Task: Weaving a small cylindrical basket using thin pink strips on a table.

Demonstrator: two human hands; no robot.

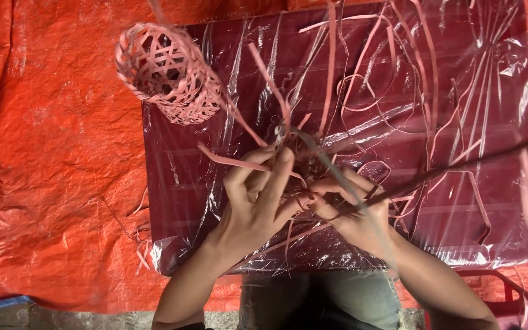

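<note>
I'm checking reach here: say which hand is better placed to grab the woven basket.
Left, probably. The left hand lies nearer the woven basket, up and leftward; the right hand sits farther off, pinching strips.

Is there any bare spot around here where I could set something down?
The orange tarp left of the plastic-covered board is mostly bare, below the woven basket. The board's right side is crowded with loose strips, and both hands, left and right, fill its near middle.
</note>
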